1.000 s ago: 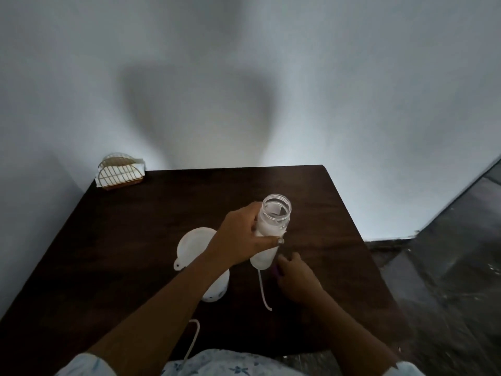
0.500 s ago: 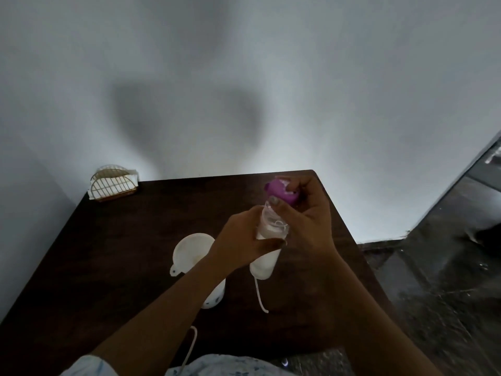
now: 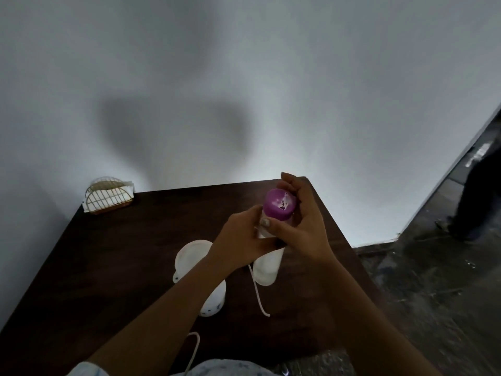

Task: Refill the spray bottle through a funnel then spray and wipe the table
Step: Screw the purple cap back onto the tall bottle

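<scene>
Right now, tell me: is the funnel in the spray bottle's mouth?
No: the purple cap, gripped by the right hand, covers the mouth of the spray bottle; the white funnel sits apart to its left.

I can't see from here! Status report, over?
Left hand grips bottle. Right hand grips purple cap at its top. Funnel sits aside, left.

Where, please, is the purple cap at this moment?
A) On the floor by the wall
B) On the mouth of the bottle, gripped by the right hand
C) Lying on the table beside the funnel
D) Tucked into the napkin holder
B: the purple cap sits on top of the bottle, with the right hand curled round it while the left hand grips the bottle's body.
</scene>
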### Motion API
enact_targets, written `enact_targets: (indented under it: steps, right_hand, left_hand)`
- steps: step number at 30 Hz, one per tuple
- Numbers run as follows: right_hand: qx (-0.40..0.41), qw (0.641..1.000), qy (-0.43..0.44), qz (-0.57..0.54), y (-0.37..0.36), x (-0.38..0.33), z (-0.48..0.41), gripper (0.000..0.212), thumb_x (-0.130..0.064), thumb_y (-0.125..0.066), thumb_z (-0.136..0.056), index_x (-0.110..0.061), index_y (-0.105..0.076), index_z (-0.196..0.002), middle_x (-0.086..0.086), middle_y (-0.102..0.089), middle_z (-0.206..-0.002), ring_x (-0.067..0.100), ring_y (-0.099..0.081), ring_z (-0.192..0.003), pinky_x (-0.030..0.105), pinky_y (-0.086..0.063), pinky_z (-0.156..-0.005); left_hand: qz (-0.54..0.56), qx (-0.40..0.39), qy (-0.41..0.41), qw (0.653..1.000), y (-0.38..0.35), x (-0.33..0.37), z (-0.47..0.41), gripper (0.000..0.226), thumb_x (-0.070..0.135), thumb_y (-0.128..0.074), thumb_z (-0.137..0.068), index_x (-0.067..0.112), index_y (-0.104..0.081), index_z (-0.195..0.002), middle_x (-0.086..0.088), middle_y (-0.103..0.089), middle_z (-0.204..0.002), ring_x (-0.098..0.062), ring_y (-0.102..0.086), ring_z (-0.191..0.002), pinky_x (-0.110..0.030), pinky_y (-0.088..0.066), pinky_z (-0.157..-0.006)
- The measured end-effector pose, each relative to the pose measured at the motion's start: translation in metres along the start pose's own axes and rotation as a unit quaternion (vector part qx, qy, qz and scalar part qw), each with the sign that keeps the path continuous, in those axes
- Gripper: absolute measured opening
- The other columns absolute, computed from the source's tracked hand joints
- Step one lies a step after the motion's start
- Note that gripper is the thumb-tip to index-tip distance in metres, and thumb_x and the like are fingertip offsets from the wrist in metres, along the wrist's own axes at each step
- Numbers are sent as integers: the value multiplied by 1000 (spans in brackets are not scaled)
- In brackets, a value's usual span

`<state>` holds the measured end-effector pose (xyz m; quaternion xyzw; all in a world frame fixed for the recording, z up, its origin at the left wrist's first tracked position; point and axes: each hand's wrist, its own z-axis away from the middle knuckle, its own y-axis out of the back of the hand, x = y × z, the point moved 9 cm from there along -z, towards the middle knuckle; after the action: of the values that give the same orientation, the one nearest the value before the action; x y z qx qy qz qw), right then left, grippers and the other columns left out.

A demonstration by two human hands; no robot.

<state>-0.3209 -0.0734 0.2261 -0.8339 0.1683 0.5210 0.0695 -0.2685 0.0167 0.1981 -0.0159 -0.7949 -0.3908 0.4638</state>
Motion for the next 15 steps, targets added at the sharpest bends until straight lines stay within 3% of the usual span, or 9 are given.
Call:
enact_targets:
  steps: [3,6,10,12,15]
  right_hand:
    - [9,999,16,-38,1,-7,2,64,-25,-73,-63,-20,-46,-121,-3,-57,-113,8,-61,-102,19,-50,-79]
    - [31,998,11,-53,5,-8,0,66,-18,-75,-59,-10,-44,-117,-3,-55,-102,0,-61,-90,14,-49,-72]
    - [30,998,27,-55,1,-11,2,67,-27,-72,-62,-5,-43,-119,1,-54,-107,5,-59,-95,18,-49,-76]
    - [58,994,23,-92,3,-7,4,59,-29,-69,-66,-3,-46,-114,8,-55,-104,15,-59,-93,27,-49,-76]
    - [86,988,17,-128,2,-6,6,48,-32,-66,-68,-12,-46,-106,5,-52,-98,18,-56,-87,31,-48,-73]
  left_hand:
    - [14,4,-6,1000,3,6,1,60,36,-80,-65,21,-54,-118,6,-66,-101,-2,-61,-83,-6,-46,-73]
    - [16,7,-18,1000,5,11,2,68,50,-75,-58,23,-55,-117,5,-68,-101,-4,-63,-86,-16,-52,-76]
    - [15,9,-19,1000,10,11,3,64,43,-78,-64,22,-54,-118,4,-68,-102,-4,-64,-87,-19,-53,-77]
    - [13,14,-19,1000,12,11,4,61,41,-78,-66,22,-53,-119,4,-68,-103,-4,-64,-87,-22,-54,-77]
    - [25,17,-16,999,14,11,6,63,44,-77,-65,21,-54,-118,4,-68,-104,-5,-64,-88,-21,-54,-77]
